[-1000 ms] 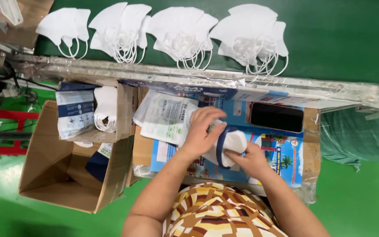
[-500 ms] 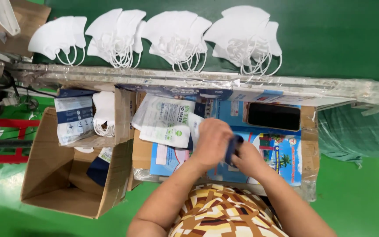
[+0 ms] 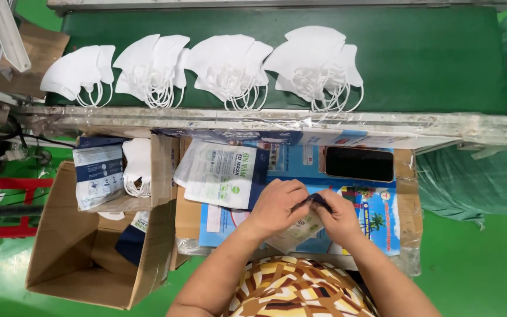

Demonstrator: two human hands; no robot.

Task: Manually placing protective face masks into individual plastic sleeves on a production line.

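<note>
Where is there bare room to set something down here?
Free: the green belt right of the white masks, and the open carton floor at left. Crowded: the printed board around both hands, left hand, right hand, beside pouches and phone.

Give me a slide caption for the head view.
Both hands, left hand and right hand, pinch a mask pouch below four white mask stacks.
</note>
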